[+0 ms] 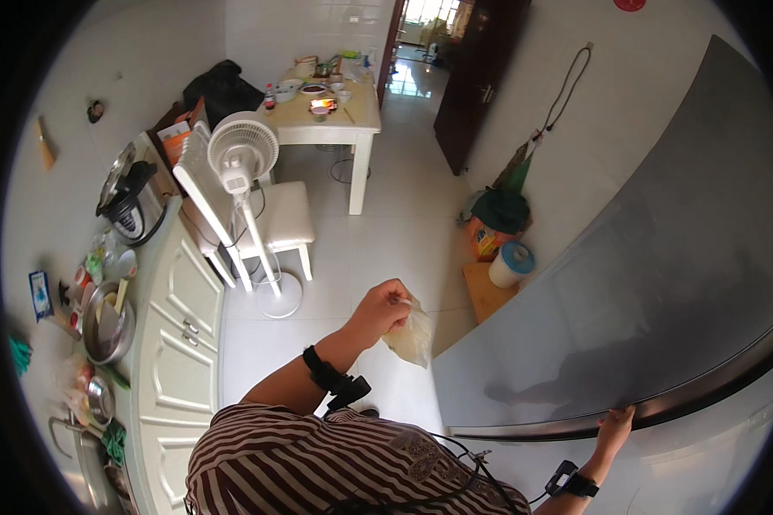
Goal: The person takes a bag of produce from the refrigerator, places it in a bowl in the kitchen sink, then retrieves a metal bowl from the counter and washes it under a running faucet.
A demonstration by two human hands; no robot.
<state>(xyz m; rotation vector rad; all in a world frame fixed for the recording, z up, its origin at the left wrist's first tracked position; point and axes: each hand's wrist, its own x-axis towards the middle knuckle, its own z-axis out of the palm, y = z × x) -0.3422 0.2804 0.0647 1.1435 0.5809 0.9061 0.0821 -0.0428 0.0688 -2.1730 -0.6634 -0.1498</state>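
My left hand (386, 309) is raised before my body and pinches the top of a small, pale translucent plastic bag (411, 336), which hangs below the fingers; its contents cannot be made out. At the lower right, my right hand (616, 425) has its fingers curled on the edge of the grey refrigerator door (554, 360), at the metal trim strip. Both wrists wear black straps with small devices.
A white pedestal fan (243, 151) and a white chair (286, 212) stand ahead left, by a table (361, 122) with dishes. The counter on the left holds a pressure cooker (135, 206) and a metal bowl (129, 331). A white canister (505, 267) stands beside the refrigerator.
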